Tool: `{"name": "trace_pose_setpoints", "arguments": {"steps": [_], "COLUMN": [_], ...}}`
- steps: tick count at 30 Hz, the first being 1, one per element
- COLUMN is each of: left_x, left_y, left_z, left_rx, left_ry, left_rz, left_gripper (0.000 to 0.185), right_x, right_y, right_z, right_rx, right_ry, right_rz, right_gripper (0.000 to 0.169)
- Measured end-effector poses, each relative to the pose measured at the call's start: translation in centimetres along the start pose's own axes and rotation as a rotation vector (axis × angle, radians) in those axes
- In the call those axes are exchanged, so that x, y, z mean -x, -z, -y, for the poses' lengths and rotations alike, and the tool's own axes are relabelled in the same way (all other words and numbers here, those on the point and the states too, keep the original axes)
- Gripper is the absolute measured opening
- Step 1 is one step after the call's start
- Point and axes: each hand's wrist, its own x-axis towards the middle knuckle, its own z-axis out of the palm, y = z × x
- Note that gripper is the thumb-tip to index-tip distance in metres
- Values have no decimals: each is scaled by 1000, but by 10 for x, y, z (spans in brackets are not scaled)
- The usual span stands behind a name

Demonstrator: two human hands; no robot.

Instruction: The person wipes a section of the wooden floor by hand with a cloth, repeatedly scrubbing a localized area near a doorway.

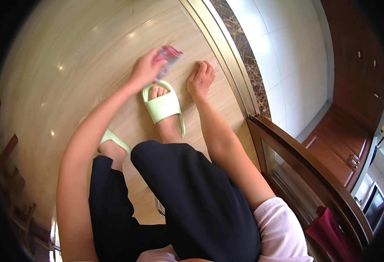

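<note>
My left hand (147,68) grips a red-and-grey item (167,56), a cloth or soft packet, above the wood-look floor (90,62). Motion blur hides its details. It is just beyond the toe of a pale green slide sandal (162,106) on my foot. To the right, my right hand (201,78) is low over the floor beside the metal door track (223,52), back upward and fingers curled. Whatever lies beneath those fingers is hidden, and contact with the floor cannot be judged.
A dark marble threshold (244,49) borders white tiles (287,55). Brown cabinets (339,147) stand beyond. At right, a wood-framed glass door (296,150) has a dark red cloth (327,229) near it. Blurred brown furniture legs (8,149) are at far left. Another green sandal (113,139) is partly hidden.
</note>
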Motion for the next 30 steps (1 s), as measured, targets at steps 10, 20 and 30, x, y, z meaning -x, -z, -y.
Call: {"name": "trace_pose_setpoints", "arguments": {"steps": [10, 20, 30], "left_x": [-73, -60, -35], "left_y": [-100, 109, 83], "left_z": [-49, 65, 41], "left_rx": [-458, -741, -293], "left_ry": [-216, 176, 120], "left_rz": [-129, -433, -150], "left_gripper": [25, 30, 35], "right_x": [-11, -12, -12], "right_y": [-1, 1, 3], "right_z": [7, -9, -13], "right_rx": [16, 34, 74], "right_ry": [-84, -95, -58], "right_rz": [13, 39, 41], "right_gripper": [30, 33, 33]}}
